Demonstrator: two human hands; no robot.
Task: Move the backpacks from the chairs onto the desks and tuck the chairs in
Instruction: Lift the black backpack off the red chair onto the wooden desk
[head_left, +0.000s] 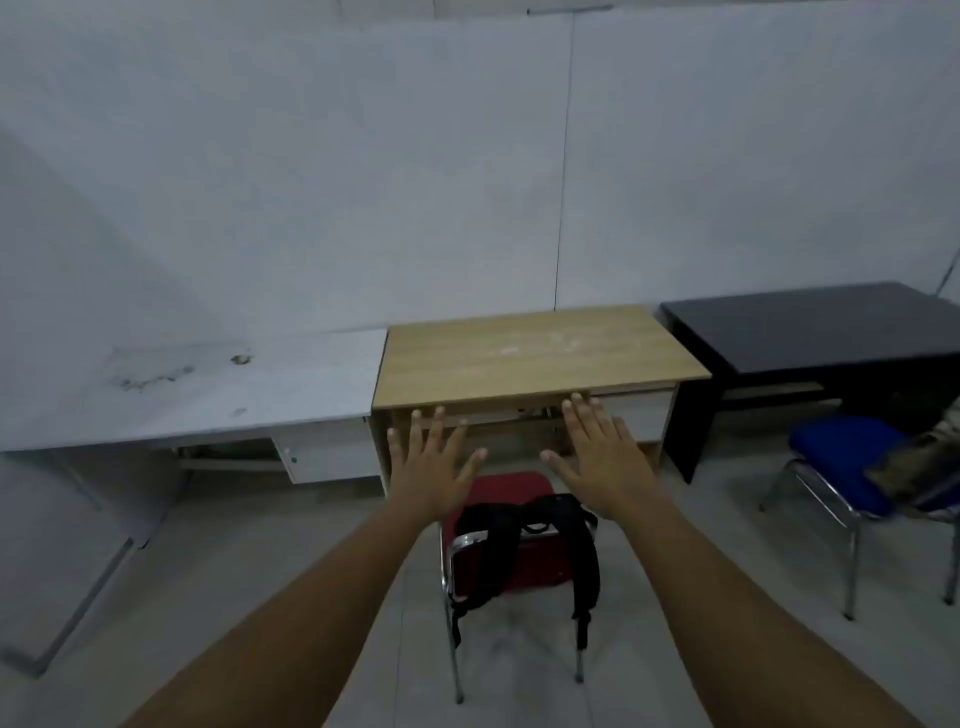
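Both hands are held out flat with fingers spread and palms down, gripping nothing: the left hand (431, 462) and the right hand (597, 452) hover side by side above a red padded chair with a chrome tube frame (506, 566). A black fabric backpack (524, 540) sits on that chair, its webbing straps draped over the red backrest and hanging down on both sides. The chair stands on the pale grey floor just before the front edge of a light wood-grain laminate desk (535, 353), whose top is bare and faintly scuffed. To its left stands a white, smudged desk with a drawer unit (208, 384); to its right, a matte black desk (810, 327). Near the black desk's front edge is a blue cushioned chair on chrome legs (841, 457), carrying a mottled olive-brown bag (919, 462), only partly in view.
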